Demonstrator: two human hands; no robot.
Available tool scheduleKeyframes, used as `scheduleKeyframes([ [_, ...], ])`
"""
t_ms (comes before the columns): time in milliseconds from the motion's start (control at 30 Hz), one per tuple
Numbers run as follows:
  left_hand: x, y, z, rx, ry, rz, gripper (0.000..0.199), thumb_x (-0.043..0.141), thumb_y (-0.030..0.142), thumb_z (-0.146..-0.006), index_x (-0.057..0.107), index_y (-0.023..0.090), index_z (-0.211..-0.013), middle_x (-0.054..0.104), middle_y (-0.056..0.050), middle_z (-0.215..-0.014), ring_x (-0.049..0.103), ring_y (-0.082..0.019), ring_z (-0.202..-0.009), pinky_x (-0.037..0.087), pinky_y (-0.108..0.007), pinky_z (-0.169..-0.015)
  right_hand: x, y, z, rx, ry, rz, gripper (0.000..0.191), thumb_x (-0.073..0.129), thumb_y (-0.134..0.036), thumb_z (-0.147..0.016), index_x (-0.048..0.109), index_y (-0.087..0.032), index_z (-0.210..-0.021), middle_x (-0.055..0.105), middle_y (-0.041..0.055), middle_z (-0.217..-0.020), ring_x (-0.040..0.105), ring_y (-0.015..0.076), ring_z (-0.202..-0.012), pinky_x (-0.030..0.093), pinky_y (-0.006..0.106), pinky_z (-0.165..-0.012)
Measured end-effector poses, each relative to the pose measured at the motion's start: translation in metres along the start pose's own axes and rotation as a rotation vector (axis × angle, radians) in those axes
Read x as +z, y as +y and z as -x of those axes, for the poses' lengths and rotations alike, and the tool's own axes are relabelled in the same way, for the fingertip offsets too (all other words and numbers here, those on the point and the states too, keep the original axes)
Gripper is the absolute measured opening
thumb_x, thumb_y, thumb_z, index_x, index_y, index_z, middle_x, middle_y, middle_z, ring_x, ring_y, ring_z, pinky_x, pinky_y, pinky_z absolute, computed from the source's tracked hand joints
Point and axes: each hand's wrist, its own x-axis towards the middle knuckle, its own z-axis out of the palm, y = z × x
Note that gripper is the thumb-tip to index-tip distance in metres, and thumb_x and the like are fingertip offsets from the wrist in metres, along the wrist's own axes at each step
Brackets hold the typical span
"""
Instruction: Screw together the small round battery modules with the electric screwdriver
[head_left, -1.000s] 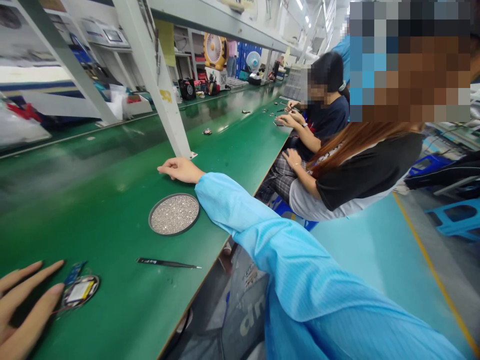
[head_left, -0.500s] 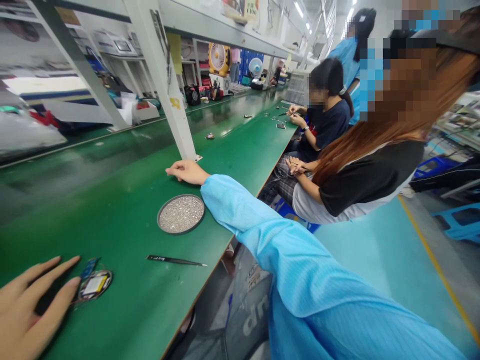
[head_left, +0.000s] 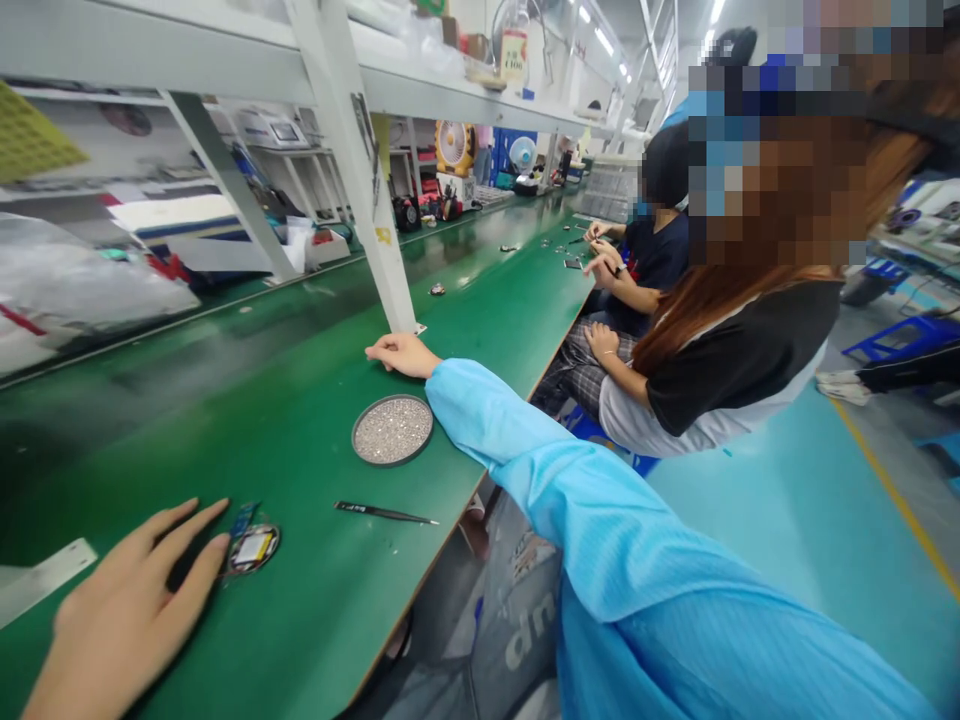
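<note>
My left hand (head_left: 142,600) is palm-down with its fingers spread at the lower left. Its fingertips are close beside a small round electronic assembly (head_left: 255,547) with a white-and-yellow middle and a blue flap; I cannot tell if they touch. Farther along the bench, my right hand (head_left: 403,354), in a light-blue sleeve, rests with its fingers curled together, and nothing shows between them. Just on the near side of it lies a round dark-rimmed tray (head_left: 392,430) full of small silvery pieces. Black tweezers (head_left: 384,513) lie between the tray and the bench's front edge.
A white post (head_left: 379,200) rises from the green bench (head_left: 300,430) behind my right hand. A white strip (head_left: 49,580) is at the left edge. To the right sits a person in a black-and-white shirt (head_left: 742,350), with a second person beyond. Plastic bags (head_left: 82,265) lie at the back left.
My view has turned left, so the bench items appear farther right. Both my hands keep their poses. The nearest person has raised one hand from their lap toward the bench.
</note>
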Motion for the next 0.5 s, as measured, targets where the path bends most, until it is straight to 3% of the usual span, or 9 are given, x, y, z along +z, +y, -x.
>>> scheduleKeyframes([
  [167, -0.0118, 0.0118, 0.0007, 0.01, -0.004, 0.024, 0.069, 0.02, 0.06, -0.102, 0.063, 0.019, -0.137, 0.056, -0.013, -0.147, 0.051, -0.033, -0.138, 0.045, -0.051, -0.115, -0.0003, 0.0005, 0.0024, -0.005, 0.006, -0.003, 0.027, 0.069, -0.037, -0.095, 0.072, -0.012, -0.087, 0.058, -0.0056, -0.056, 0.053, 0.008, -0.056, 0.041, 0.018, -0.062],
  [500, -0.0082, 0.0125, 0.0032, 0.039, 0.015, -0.001, 0.061, 0.024, 0.053, -0.106, 0.06, 0.018, -0.14, 0.053, -0.012, -0.149, 0.048, -0.029, -0.139, 0.044, -0.046, -0.113, -0.0011, -0.0007, 0.0047, 0.025, 0.021, -0.002, 0.029, 0.071, -0.04, -0.093, 0.072, -0.011, -0.087, 0.058, -0.0043, -0.056, 0.051, 0.0086, -0.055, 0.04, 0.02, -0.06],
])
